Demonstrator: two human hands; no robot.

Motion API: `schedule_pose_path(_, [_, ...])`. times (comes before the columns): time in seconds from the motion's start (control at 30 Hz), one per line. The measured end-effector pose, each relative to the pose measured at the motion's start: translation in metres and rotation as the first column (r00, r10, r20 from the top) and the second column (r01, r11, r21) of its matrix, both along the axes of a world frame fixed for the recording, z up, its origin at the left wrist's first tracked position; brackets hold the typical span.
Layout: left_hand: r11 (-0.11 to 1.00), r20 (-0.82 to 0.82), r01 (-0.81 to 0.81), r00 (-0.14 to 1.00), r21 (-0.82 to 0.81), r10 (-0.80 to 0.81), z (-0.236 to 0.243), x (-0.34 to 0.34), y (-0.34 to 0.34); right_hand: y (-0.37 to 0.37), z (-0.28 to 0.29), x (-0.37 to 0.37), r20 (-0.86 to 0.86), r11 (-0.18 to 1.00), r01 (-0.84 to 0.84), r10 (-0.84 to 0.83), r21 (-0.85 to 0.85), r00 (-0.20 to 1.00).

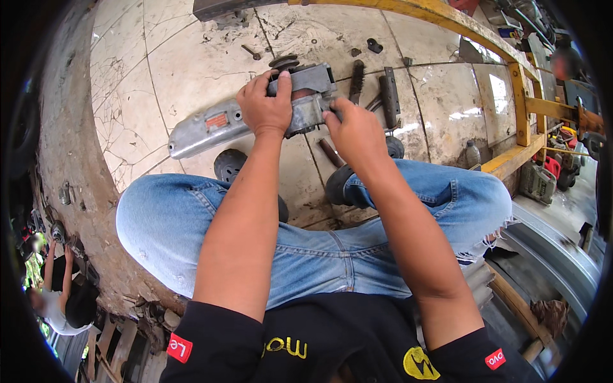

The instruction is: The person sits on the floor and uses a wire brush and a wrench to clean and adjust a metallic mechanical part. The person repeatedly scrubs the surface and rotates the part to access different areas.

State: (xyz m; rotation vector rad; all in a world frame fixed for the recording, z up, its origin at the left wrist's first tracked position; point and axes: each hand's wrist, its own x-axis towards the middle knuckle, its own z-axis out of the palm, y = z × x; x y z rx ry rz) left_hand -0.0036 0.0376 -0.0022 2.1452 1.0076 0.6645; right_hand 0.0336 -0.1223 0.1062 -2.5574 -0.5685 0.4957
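Note:
A grey metal machine part (pixel 214 127) with a long tapered housing and an orange-red label lies on the tiled floor in front of my feet. My left hand (pixel 267 102) grips its blocky end from above, thumb over a dark grey bracket (pixel 311 79). A dark round disc (pixel 284 62) sticks out beyond my left fingers. At the block's right side, my right hand (pixel 352 127) is closed, fingertips pressed together against its edge. What those fingers pinch is too small and hidden to make out.
A black bristled brush (pixel 357 80) and a dark metal bar (pixel 389 99) lie to the right of the part. Farther off is a bolt (pixel 251 53). A yellow metal frame (pixel 520 105) stands at the right. Another person (pixel 60 290) works at far left.

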Motion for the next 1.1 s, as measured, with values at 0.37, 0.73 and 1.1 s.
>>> schedule_pose_path(0.37, [0.999,-0.003,-0.040,0.999,0.006,0.040,0.005,0.000,-0.008,0.004,0.003,0.000,0.043,0.998,-0.001,0.004,-0.059,0.999])
schedule_pose_path(0.73, [0.999,0.034,-0.043,0.998,-0.016,0.044,0.007,0.002,-0.009,0.007,-0.002,0.000,0.052,0.997,-0.006,0.010,-0.077,0.999])
schedule_pose_path(1.1, [0.998,0.003,-0.067,0.998,-0.001,0.067,0.007,-0.001,-0.008,-0.011,-0.008,-0.017,0.167,0.968,-0.251,0.247,0.006,0.955])
